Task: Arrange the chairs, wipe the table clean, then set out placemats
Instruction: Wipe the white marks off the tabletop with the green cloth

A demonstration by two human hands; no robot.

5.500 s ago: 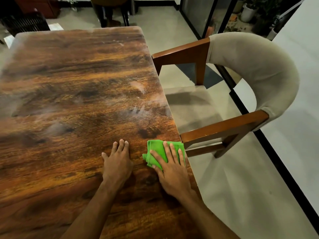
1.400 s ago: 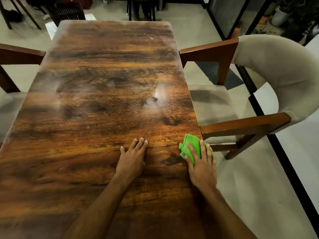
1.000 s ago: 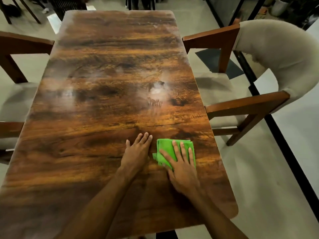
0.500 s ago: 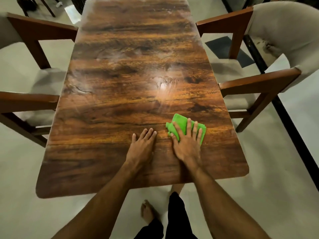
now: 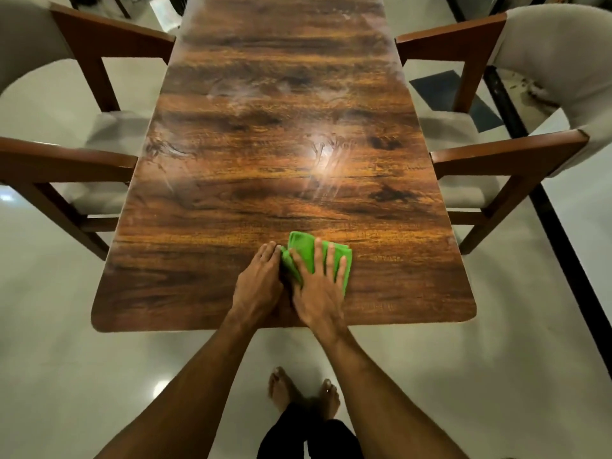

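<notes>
A long dark wooden table [image 5: 265, 154] runs away from me, with damp wipe streaks near its middle. A folded green cloth [image 5: 303, 248] lies near the table's near end. My right hand [image 5: 319, 289] presses flat on the cloth, fingers spread over it. My left hand [image 5: 260, 283] rests flat on the bare wood right beside it, its fingertips touching the cloth's left edge. An armchair with wooden arms and a beige seat stands at each long side: the left chair [image 5: 66, 154] and the right chair [image 5: 503, 150]. No placemats are in view.
Pale glossy floor surrounds the table. My bare feet [image 5: 303, 390] stand just short of the near table edge. A black floor strip [image 5: 559, 226] runs along the right, past the right chair. Dark furniture legs show at the far top left.
I have stepped from the table's right side round to its near end. My right hand slid the cloth from the right edge toward the middle, up against my left hand. The left chair came into view.
</notes>
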